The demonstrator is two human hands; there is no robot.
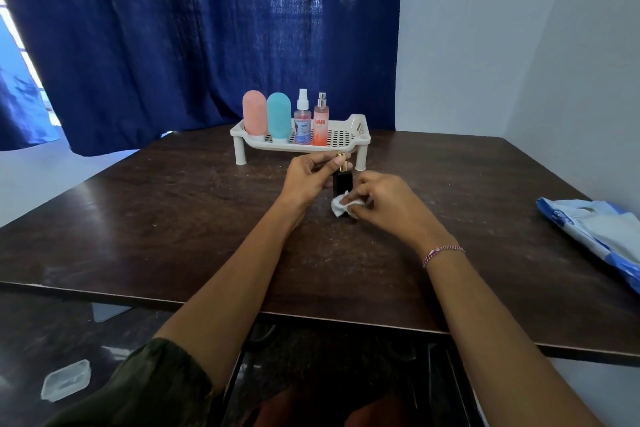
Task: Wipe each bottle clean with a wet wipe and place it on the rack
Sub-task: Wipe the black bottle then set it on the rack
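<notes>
A small black bottle [342, 182] with a gold top stands upright just in front of the white rack [349, 139]. My left hand [308, 177] grips it near the top. My right hand [384, 199] presses a crumpled white wet wipe [340, 205] against the bottle's lower right side. On the rack stand a pink bottle [254, 112], a teal bottle [278, 116], a clear spray bottle with a blue label [302, 121] and an orange spray bottle [320, 123], side by side from the left. The rack's right part holds nothing.
The dark wooden table [156, 218] reaches to a blue curtain [173, 28] behind the rack. A blue and white wipes pack [602, 236] lies at the table's right edge. A clear plastic lid [65, 378] lies on the floor at lower left.
</notes>
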